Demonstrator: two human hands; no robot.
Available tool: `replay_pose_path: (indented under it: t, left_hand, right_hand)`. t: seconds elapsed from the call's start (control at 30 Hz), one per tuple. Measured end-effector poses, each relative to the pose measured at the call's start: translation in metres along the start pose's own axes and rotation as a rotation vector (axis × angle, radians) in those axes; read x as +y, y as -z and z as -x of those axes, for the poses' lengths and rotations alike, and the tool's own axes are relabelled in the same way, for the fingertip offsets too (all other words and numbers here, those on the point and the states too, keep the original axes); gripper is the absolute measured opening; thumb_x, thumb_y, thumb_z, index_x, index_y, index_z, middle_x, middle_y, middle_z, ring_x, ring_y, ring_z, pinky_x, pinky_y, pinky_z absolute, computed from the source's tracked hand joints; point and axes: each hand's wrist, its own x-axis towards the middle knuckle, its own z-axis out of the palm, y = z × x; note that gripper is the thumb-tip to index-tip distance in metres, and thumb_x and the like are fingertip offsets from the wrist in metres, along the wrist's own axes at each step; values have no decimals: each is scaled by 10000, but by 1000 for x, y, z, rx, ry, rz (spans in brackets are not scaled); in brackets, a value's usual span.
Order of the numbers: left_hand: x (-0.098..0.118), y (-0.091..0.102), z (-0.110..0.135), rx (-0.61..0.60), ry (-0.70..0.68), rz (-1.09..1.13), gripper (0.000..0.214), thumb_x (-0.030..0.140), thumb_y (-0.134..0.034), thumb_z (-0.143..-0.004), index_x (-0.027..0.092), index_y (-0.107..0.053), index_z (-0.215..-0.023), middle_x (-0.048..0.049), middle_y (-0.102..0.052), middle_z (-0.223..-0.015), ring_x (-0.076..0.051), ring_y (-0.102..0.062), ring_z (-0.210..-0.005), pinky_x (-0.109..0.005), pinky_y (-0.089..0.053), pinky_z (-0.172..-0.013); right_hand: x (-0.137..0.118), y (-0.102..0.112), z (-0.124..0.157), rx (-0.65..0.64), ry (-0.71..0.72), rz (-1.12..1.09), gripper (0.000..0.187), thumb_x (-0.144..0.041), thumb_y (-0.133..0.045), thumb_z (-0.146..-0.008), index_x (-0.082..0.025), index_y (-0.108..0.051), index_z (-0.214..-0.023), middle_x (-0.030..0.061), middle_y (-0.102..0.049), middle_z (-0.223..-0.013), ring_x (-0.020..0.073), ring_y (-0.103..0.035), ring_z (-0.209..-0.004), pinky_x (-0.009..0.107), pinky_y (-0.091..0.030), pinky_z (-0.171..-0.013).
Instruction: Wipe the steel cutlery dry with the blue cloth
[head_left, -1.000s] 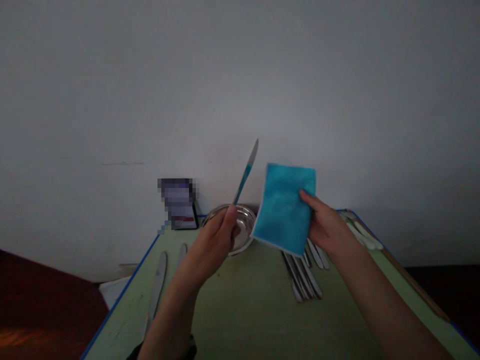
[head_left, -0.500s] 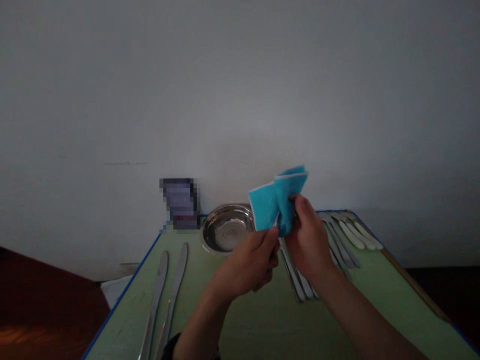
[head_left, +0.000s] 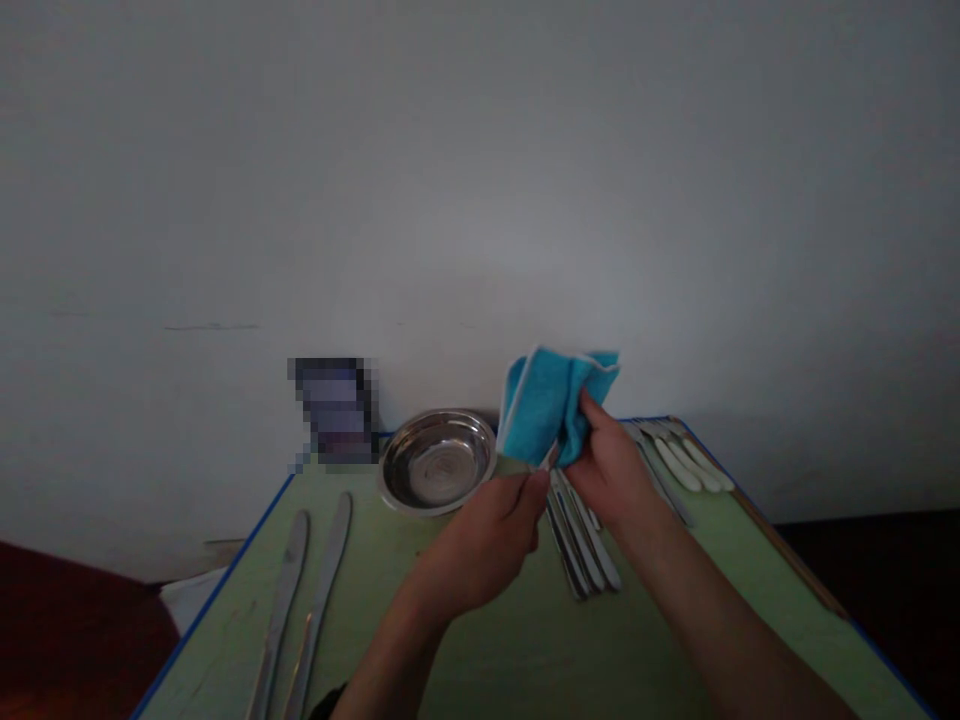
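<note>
My left hand [head_left: 491,540] is closed around a slim metal piece of cutlery [head_left: 551,457]. Only a short stretch of it shows, so its kind is hidden. The fingers of my right hand [head_left: 613,468] grip a folded blue cloth [head_left: 541,405] with pale edging, the thumb pressing into its folds. The cloth covers the far end of the cutlery. Both hands are raised above the table, close together. Below and between them lies a row of several metal cutlery handles [head_left: 581,550], their far ends partly hidden by the hands.
A shiny steel bowl [head_left: 439,470] stands left of my hands on the green table [head_left: 517,660]. Two table knives [head_left: 322,600] lie at the left. White-handled cutlery [head_left: 679,462] lies at the far right. A blurred-out device [head_left: 337,410] leans on the wall [head_left: 480,200] behind.
The view has turned slightly right, so the table things appear farther left. The cloth has opened wider and shifted over the cutlery; both hands keep their hold.
</note>
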Motion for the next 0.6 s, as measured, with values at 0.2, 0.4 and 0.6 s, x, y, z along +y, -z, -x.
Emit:
replay_pose_path:
  t: [0.2,0.4,0.6]
  left_hand:
    - [11,-5,0,-43,91,80,441,461,-282,-918,192,-454,-615,31,-458,-542,-112,-435,-495,-247,-330,-488]
    - [6,6,-1,27,64,115,400,405,-314,-901,188,-492,-616,10,-465,-546,-119,-441,-502,-241,-365,-485]
    - [5,3,-4,98,101,119,367,417,-319,-893,185,-507,-680,13,-474,-579,-115,-439,-505,-230,-374,-474]
  right_hand:
    - [-18,3,-3,-4,57,-123,240,-269,-479,-871,-216,-596,-668,-81,-634,-547,57,-544,-462,158,-464,-476]
    - [7,1,7,-12,130,-8,96,-318,-596,-791,-242,-607,-848,-76,-666,-702,80,-587,-605,197,-475,-588]
    - [22,-3,17,-25,122,42,139,-361,-598,-778,-233,-581,-831,-66,-653,-712,79,-575,-599,229,-495,-666]
